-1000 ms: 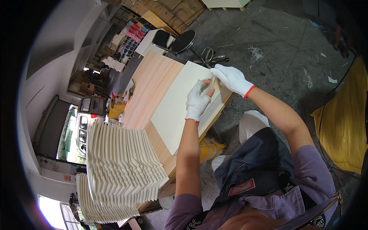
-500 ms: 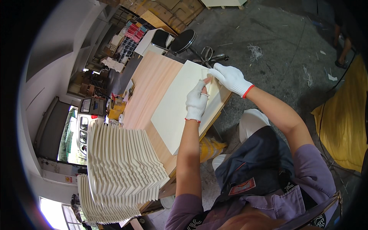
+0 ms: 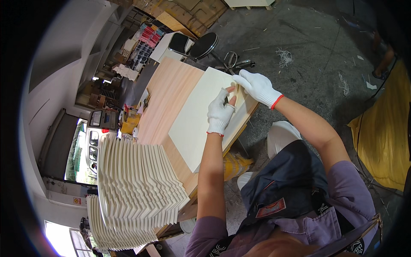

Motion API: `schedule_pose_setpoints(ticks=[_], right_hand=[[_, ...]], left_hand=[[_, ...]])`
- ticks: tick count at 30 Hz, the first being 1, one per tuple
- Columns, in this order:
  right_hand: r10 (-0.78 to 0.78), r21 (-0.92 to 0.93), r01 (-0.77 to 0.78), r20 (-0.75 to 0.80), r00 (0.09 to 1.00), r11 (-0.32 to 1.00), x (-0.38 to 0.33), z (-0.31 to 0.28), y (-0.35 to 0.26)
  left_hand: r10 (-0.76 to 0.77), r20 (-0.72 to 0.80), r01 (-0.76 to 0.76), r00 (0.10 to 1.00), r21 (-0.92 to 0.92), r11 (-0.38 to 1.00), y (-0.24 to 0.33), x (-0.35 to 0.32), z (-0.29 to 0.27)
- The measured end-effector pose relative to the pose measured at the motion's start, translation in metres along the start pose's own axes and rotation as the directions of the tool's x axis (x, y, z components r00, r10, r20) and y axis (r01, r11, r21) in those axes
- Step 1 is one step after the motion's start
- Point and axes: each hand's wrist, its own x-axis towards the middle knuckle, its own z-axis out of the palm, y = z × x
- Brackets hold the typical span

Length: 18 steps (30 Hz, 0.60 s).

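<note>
A large cream-white sheet lies on the wooden table. Over its far right corner my right hand, in a white glove with a red cuff, is closed round a bundle of thin, pale-yellow strips or sheets; their exact kind is unclear. Close on its left, my left hand wears a similar glove with the thumb and forefinger tips bare. Those two digits stand apart beside the bundle, and I see nothing held between them. The palm side of my right hand is hidden.
Tall piles of cream folded sheets stand at the near left. Wood-grain board covers the far tabletop. Beyond it are a black round stool and a chair. White string scraps litter the floor; a yellow cover hangs at right.
My left thumb and forefinger have spread apart and drawn slightly back from the bundle. A small translucent piece near the fingertips no longer shows clearly. My right hand has barely moved.
</note>
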Motion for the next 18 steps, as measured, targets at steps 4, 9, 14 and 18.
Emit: schedule_pose_setpoints(ticks=[4,9,14,18], right_hand=[[0.165,-0.044,-0.162,0.100,0.981,0.986,0.003,-0.003,-0.006],[0.143,-0.058,-0.139,0.082,0.986,0.989,0.002,-0.002,-0.002],[0.138,-0.055,-0.134,0.074,0.988,0.989,0.003,0.002,-0.001],[0.143,-0.031,-0.141,0.068,0.987,0.989,0.001,0.000,0.000]], left_hand=[[-0.053,-0.056,0.052,0.997,-0.022,0.998,0.003,-0.003,0.000],[-0.119,0.104,0.120,0.987,-0.007,0.993,0.022,-0.002,-0.007],[-0.089,0.089,0.087,0.992,0.027,0.996,0.014,-0.002,-0.004],[-0.164,0.128,0.167,0.978,-0.012,0.986,0.027,-0.003,-0.009]])
